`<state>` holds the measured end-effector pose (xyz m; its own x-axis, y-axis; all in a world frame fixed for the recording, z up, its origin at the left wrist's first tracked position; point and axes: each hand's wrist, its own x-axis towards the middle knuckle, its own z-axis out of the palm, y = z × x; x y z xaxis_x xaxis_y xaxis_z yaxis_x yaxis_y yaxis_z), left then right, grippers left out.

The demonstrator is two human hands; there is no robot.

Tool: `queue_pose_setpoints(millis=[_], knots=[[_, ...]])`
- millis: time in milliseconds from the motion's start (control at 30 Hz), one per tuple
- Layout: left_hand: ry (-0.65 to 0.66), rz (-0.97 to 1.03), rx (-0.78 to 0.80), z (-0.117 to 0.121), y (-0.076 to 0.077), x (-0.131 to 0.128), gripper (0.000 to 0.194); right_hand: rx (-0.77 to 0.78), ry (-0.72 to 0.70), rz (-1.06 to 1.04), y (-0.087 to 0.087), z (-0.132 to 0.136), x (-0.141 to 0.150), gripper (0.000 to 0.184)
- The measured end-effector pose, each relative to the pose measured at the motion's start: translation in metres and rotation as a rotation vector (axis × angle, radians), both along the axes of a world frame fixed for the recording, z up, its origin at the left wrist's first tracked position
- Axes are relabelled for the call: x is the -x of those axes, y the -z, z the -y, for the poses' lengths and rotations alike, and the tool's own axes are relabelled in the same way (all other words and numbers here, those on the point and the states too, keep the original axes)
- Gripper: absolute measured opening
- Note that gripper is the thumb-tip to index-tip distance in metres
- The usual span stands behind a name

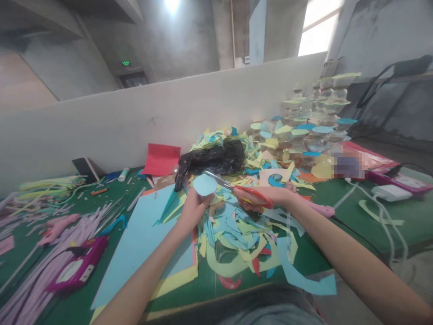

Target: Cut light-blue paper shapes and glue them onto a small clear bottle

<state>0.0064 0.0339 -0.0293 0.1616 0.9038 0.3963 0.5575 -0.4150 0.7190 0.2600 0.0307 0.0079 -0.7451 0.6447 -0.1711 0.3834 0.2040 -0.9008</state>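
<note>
Between the fingers of my left hand [195,206] is a light blue paper disc [204,184], held up over the table. My right hand [262,198] grips a pair of scissors [252,195] with red-orange handles, and its blades reach left to the disc's right edge. Under both hands lies a heap of blue, yellow and green paper scraps [233,228]. A stack of coloured paper sheets, light blue on top [142,243], lies beneath my left forearm. Just beyond the disc rests a crumpled black plastic bag [216,158].
Several clear cups topped with paper discs [314,131] are stacked at the back right. At left are pale purple sticks [77,234], a purple box [79,264] and a pink glue gun [59,228]. White cables [382,212] run off the right side. A low white partition [101,131] stands behind.
</note>
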Motion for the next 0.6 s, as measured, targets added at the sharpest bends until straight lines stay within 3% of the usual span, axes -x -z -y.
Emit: queue_pose_setpoints(millis=[267, 600], knots=[[-0.018, -0.022, -0.049, 0.0011, -0.0041, -0.0014, 0.027, 0.004, -0.008, 0.029, -0.0036, 0.0012, 0.0004, 0.052], [0.030, -0.036, -0.093, -0.0011, 0.0037, 0.0002, 0.038, 0.030, 0.013, -0.006, 0.0028, -0.0005, 0.0008, 0.050]])
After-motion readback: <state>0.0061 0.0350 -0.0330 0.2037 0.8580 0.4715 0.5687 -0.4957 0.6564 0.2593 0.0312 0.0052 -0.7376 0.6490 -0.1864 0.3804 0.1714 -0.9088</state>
